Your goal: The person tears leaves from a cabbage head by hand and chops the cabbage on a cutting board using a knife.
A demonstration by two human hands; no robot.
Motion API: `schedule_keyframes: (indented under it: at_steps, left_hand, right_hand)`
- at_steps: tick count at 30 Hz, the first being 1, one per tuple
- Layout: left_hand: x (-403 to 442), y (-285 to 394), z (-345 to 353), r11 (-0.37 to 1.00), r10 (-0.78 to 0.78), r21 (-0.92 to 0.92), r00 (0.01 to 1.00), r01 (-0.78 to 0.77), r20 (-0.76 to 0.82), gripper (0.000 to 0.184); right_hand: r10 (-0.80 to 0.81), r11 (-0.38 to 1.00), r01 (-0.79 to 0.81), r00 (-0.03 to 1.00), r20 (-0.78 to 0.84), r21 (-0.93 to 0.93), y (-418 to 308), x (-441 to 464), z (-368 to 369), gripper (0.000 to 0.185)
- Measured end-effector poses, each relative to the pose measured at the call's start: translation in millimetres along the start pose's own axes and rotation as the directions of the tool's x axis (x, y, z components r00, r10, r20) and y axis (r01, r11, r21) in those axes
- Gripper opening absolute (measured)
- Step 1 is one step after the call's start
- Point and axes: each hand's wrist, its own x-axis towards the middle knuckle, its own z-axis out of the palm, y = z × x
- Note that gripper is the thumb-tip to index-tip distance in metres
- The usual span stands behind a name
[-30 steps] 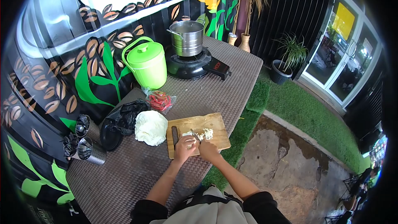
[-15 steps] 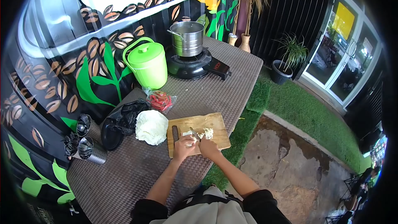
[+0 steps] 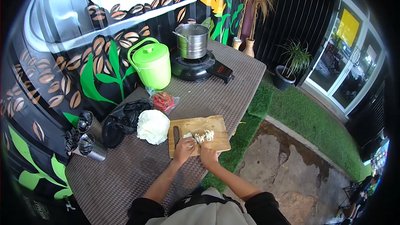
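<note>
On the wooden cutting board my left hand is closed over a pale piece of cabbage, mostly hidden by its fingers. My right hand grips a knife; the handle is covered by the fist and only a little blade shows, close beside the left fingertips. Thin pale shreds of cabbage lie just past the blade. A whole head of cabbage rests on the table left of the board.
Behind the board is a clear bag of red chillies, with a black plastic bag to its left. A green lidded bucket and a steel pot on a portable stove stand farther back. Metal cutlery holders are at left.
The blade has shifted slightly left along the cabbage piece, and more shreds lie beside it. My right hand is a little lower and nearer the left. The view has turned slightly.
</note>
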Motion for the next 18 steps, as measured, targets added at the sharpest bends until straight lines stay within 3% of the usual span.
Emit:
schedule_keyframes:
  at_steps: [9, 12, 13, 15, 18]
  left_hand:
    - [1.3, -1.0, -5.9, 1.0, -0.015, 0.016, 0.997, 0.014, 0.072, 0.009]
    - [7.0, -6.0, -9.4, 0.991, 0.005, -0.132, 0.989, 0.014, 0.149, 0.009]
    - [8.6, -6.8, -11.7, 0.992, 0.004, -0.129, 0.989, 0.015, 0.146, 0.009]
    - [13.5, -8.2, -18.6, 0.991, 0.056, -0.129, 0.952, -0.017, 0.301, 0.01]
    - [16.9, -4.0, -24.8, 0.996, 0.092, -0.017, 0.948, -0.091, 0.305, 0.011]
  right_hand:
    - [-0.042, 0.999, 0.045, 0.994, -0.099, 0.021, 17.8, -8.2, 16.2, 0.02]
    - [0.016, 1.0, -0.016, 1.0, 0.005, 0.019, 27.5, -0.5, 1.6, 0.023]
    - [0.048, 0.996, -0.05, 0.999, 0.026, 0.076, 28.7, 2.6, -4.0, 0.025]
    - [0.072, 0.988, -0.078, 0.996, 0.046, 0.134, 27.9, 5.5, -12.7, 0.028]
    - [0.087, 0.98, -0.099, 0.993, 0.074, 0.173, 26.7, 2.6, -21.0, 0.035]
